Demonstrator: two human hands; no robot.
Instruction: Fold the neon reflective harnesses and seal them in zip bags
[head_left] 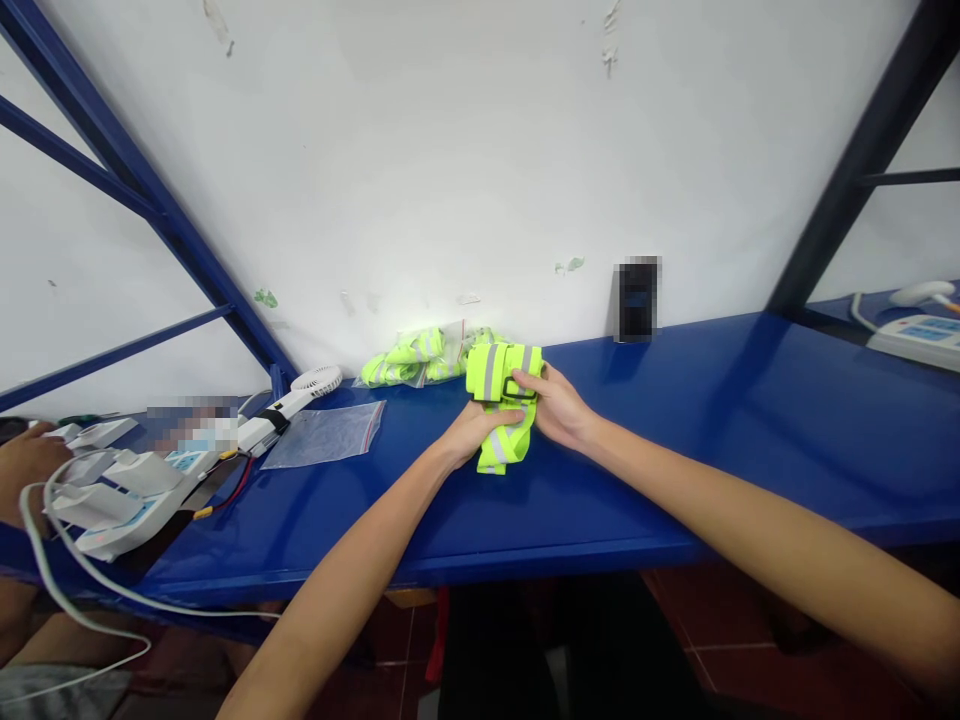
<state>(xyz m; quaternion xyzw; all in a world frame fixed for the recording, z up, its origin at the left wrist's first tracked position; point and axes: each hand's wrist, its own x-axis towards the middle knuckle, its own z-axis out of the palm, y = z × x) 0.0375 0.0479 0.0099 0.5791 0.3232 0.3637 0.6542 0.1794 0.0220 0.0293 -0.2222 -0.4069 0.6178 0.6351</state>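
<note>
A neon-yellow reflective strap with silver stripes is bundled between both hands above the blue table. My left hand grips its lower part from the left, thumb lying across the front. From the right, my right hand is closed on it, with the thumb beside a black buckle. A loose end of the strap hangs below my left thumb. Behind it, against the wall, lie clear bags of similar folded yellow straps. The fingers behind the strap are partly hidden.
A flat clear zip bag lies left on the blue table. Beside it are a white handheld fan, a power strip with chargers and looping white cables. Another person's hand is at far left. A dark blurred object leans on the wall.
</note>
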